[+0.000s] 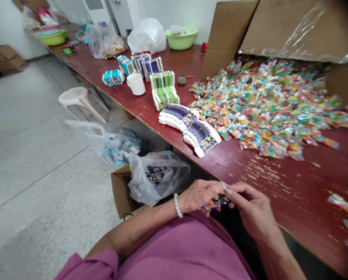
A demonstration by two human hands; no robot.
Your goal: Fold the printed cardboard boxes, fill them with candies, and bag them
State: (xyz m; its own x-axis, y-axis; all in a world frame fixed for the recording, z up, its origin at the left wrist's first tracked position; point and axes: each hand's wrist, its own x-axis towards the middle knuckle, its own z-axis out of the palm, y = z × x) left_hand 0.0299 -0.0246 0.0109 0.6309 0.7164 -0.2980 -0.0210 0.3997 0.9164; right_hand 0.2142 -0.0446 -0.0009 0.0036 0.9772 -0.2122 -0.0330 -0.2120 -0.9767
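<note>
Just off the table's front edge, my left hand [201,194] is closed on a small printed candy box [216,202], dark purple with colourful pictures. My right hand [251,206] pinches the same box at its upper end, thumb and fingers together. Part of the box is hidden behind my fingers. On the table beyond lie two fanned stacks of flat purple cartons [201,136]. To their right spreads a large heap of clear-wrapped colourful candies [279,105], spilling from a tipped cardboard box [296,29].
Bundled green cartons [166,97], blue cartons [113,77], a white mug [136,84] and a phone [181,80] stand farther along the red table [250,171]. Below sit a lined carton of filled boxes [121,190], a plastic bag [115,146] and a white stool [74,95].
</note>
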